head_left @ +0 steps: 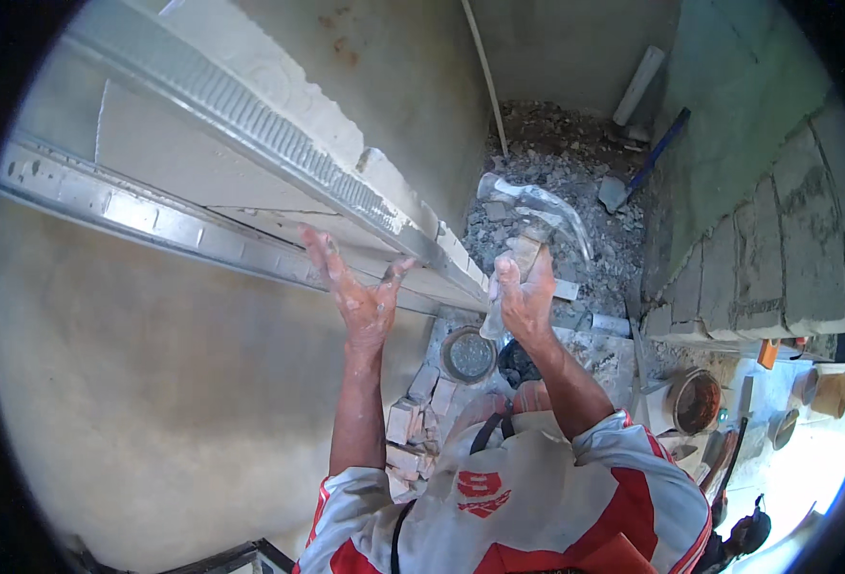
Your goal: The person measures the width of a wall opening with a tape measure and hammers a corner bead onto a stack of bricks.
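Observation:
My right hand (527, 295) is closed round the pale handle of a claw hammer (545, 206). The hammer's dusty metal head is raised above the rubble, with its curved claw toward the right. My left hand (357, 298), whitened with dust, is spread open and holds nothing. It is beside a long metal frame (279, 167) with a ribbed face, which runs from the upper left toward the middle. I cannot tell whether the fingertips touch it. A ragged edge of white plaster or block (331, 120) lines the frame's far side.
Broken rubble (575, 206) covers the floor ahead, with a blue-handled shovel (657, 148) and a white pipe (639, 84). A bucket of greyish liquid (468, 355) and stacked bricks (408, 421) are near my body. Block wall (776, 239) and rusty bucket (697, 400) stand right.

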Available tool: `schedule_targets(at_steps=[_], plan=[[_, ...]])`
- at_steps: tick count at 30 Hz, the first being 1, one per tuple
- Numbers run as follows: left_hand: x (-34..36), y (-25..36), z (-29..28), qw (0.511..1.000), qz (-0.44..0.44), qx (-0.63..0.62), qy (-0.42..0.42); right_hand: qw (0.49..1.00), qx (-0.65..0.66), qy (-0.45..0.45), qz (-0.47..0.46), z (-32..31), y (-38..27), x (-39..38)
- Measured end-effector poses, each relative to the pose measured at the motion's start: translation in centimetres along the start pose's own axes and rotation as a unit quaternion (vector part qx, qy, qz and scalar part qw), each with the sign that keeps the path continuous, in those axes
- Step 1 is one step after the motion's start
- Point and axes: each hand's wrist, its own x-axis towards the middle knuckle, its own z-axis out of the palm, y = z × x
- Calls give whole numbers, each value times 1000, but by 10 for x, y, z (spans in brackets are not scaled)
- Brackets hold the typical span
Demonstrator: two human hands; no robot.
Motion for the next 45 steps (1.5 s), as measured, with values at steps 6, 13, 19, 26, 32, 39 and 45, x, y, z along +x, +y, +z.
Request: schedule_targets(at_steps=[6, 13, 19, 26, 32, 39, 45], plan=[[1, 1, -3, 999, 13, 36, -9, 997, 56, 51, -30, -9, 11, 4], [2, 6, 6, 994, 63, 82, 38, 991, -72, -24, -110, 13, 71, -11], [2, 4, 7, 992, 65, 90, 55, 987, -104, -85, 85, 12, 54, -13], [2, 9, 8, 992, 73, 92, 46, 987, 127, 79, 57, 3, 34, -1], [3, 8, 10, 992, 60, 92, 54, 973, -187, -135, 25, 12, 48, -7], [-1, 5, 5, 988, 85, 116, 63, 996, 68, 20, 59, 8, 34, -1], [6, 9, 8, 987, 90, 112, 73, 973, -183, -107, -87, 22, 71, 0]])
